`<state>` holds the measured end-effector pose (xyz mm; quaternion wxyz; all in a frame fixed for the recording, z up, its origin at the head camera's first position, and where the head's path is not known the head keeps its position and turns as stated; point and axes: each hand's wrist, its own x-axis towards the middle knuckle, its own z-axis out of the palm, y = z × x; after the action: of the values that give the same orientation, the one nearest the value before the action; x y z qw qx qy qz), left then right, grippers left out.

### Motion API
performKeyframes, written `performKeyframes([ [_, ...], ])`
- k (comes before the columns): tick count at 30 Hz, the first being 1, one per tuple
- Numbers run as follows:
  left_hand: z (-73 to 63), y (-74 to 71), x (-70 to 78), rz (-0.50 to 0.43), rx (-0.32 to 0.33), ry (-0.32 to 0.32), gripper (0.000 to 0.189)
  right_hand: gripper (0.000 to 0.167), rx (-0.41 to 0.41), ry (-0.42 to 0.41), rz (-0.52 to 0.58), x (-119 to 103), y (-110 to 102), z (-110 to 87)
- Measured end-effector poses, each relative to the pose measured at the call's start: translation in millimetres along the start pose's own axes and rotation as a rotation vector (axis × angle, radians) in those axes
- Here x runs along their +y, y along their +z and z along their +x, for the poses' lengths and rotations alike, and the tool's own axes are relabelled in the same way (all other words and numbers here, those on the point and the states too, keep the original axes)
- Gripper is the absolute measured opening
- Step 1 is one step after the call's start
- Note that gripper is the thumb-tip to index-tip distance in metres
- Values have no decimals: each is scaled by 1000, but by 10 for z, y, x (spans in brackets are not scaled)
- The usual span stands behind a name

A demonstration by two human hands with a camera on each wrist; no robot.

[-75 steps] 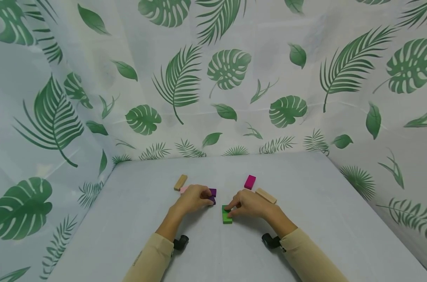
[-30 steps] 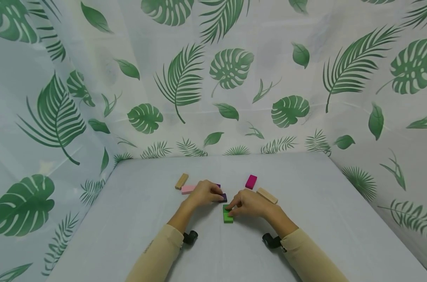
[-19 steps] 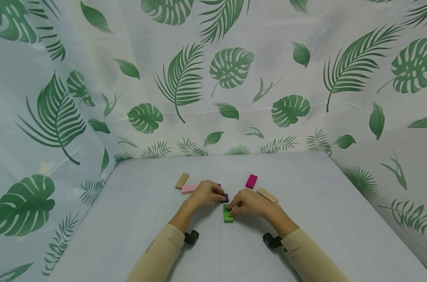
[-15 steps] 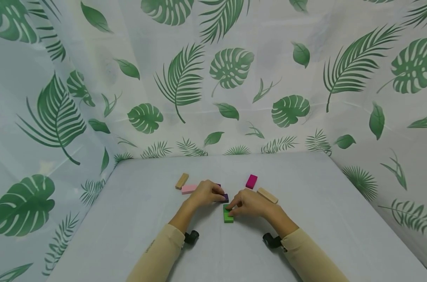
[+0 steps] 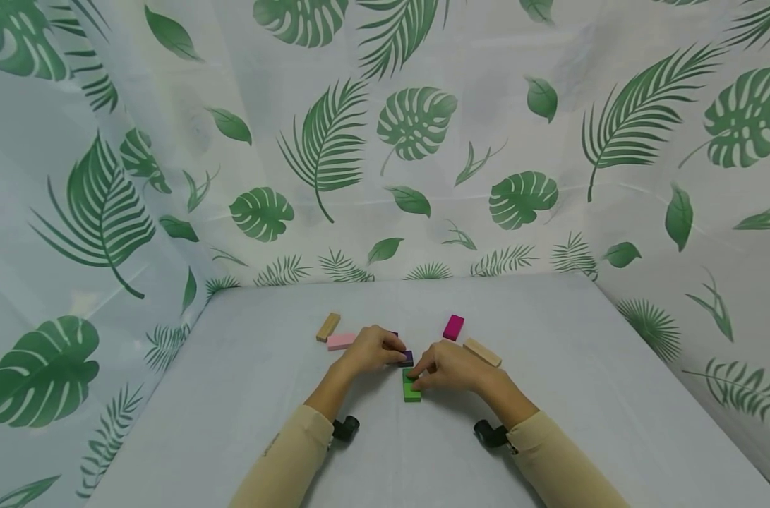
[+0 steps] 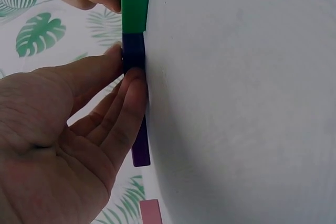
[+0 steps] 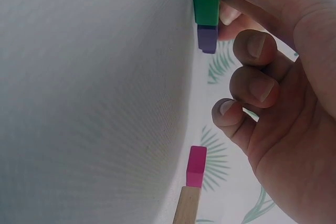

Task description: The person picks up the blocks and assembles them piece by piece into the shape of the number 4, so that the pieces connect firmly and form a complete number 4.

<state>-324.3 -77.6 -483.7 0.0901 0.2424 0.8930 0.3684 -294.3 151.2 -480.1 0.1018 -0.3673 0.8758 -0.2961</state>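
Note:
My left hand (image 5: 375,347) pinches a dark blue block (image 6: 134,48) between thumb and fingertips. In the left wrist view this block's end sits right against a dark green block (image 6: 134,14), which is in line with a lighter green block (image 5: 412,396). My right hand (image 5: 449,367) rests its index finger and thumb on top of the two green blocks, its other fingers loosely curled. Behind my left fingers lies a purple block (image 6: 140,148), partly hidden. A pink block (image 5: 341,341) lies at the left hand's outer side.
A tan wooden block (image 5: 328,327) lies at the back left. To the right are a magenta block (image 5: 453,327) and a pale wooden block (image 5: 483,352), just beyond my right hand. A leaf-printed curtain (image 5: 416,176) surrounds the white-covered table (image 5: 385,466).
My left hand has moved right with the dark blue block, away from the purple block and up to the green ones, then slightly nearer to me. My right hand has stayed in place.

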Motion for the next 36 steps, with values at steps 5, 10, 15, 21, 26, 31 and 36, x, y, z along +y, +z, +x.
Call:
performKeyframes([
  [5,1,8,13,3,-4,9,13,26,-3,11,3,-9,-1,-2],
  [10,8,18,38,13,-21,16,12,26,-2,29,20,-14,0,-5],
  [15,3,26,58,10,-29,2,12,25,-2,33,23,-12,4,-6],
  [21,3,26,70,8,-29,-2,12,25,-5,26,14,-17,-4,-6],
  [26,5,32,63,8,-34,13,12,26,-6,23,-3,-26,-10,-7],
  [31,-1,34,73,9,-36,9,12,26,-3,25,-1,-31,-12,-8],
  [36,-1,33,81,16,-37,5,13,26,0,30,1,-20,-4,-7],
])
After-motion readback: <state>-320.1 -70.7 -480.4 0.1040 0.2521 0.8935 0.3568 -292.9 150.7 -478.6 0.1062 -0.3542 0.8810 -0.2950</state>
